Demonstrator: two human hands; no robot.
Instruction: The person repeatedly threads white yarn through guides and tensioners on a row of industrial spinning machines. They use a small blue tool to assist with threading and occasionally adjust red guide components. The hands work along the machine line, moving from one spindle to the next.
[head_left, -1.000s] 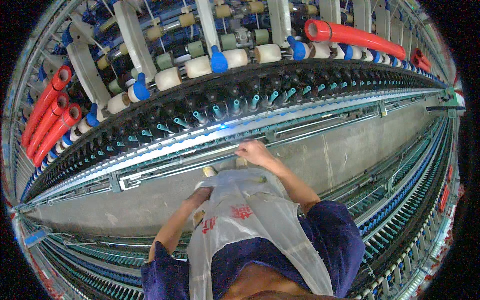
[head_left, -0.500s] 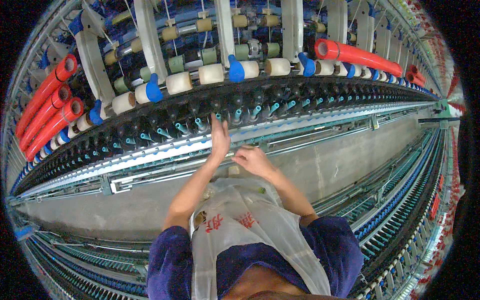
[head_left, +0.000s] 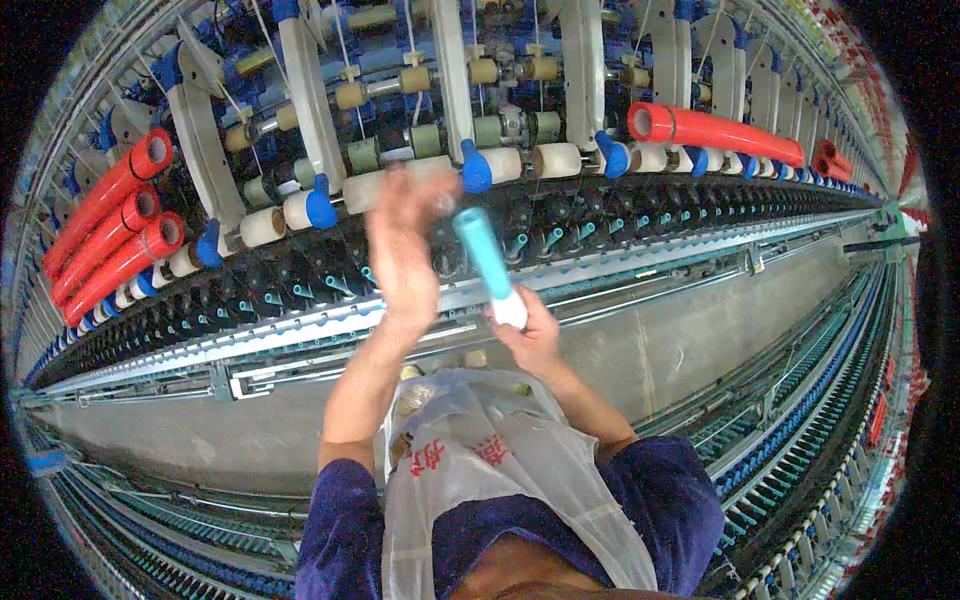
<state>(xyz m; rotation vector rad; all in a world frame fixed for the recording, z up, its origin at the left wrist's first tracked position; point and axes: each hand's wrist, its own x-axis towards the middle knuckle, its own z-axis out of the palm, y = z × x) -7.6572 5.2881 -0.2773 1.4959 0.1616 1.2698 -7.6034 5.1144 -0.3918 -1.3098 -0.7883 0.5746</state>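
My right hand [head_left: 533, 332] is closed round the lower, white-wound end of a teal spinning bobbin [head_left: 486, 252]. The bobbin leans, its bare teal end pointing up and away toward the machine. To its left, my left hand [head_left: 402, 240] is raised in front of the white rollers [head_left: 360, 192]. Motion smears its fingers, so whether they hold anything cannot be made out. Beyond both hands runs a row of teal spindle tubes [head_left: 338, 285] on the spinning frame, partly hidden by my left hand and wrist.
Red tubes [head_left: 112, 235] lie bundled on the rollers at left, and another red tube [head_left: 720, 133] rests at right. A white rail [head_left: 300, 318] runs along the machine's front. Behind me, across the grey floor [head_left: 640, 350], stands a second frame [head_left: 800, 430].
My left hand has risen from the spindle row toward the rollers. My right hand has moved slightly right and now holds a teal bobbin upright, which was not visible there before.
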